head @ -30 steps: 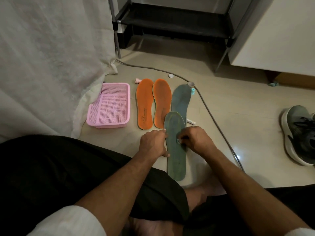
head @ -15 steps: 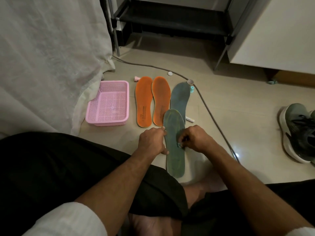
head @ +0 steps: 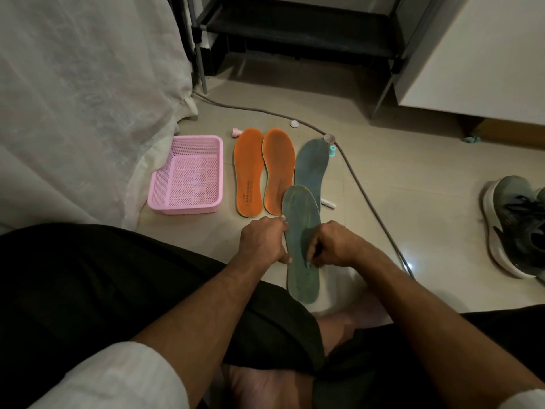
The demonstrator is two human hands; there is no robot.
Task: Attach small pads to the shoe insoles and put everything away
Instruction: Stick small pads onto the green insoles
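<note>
Insole (head: 301,228), the nearer blue-green one, lies on the floor (head: 413,208) between both hands. Left hand (head: 263,241) fingers curl against its left edge, steadying it; right hand (head: 331,246) fingers pinch a small pad (head: 307,264) down onto its surface. Beyond lie a second blue-green insole (head: 312,166), two orange insoles (head: 264,172) side by side, then a pink basket (head: 187,175) further left. A grey cable (head: 365,190) runs past on the right.

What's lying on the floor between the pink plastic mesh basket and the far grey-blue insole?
In the head view, two orange foam insoles lie side by side between the pink plastic mesh basket and the far grey-blue insole.
</note>
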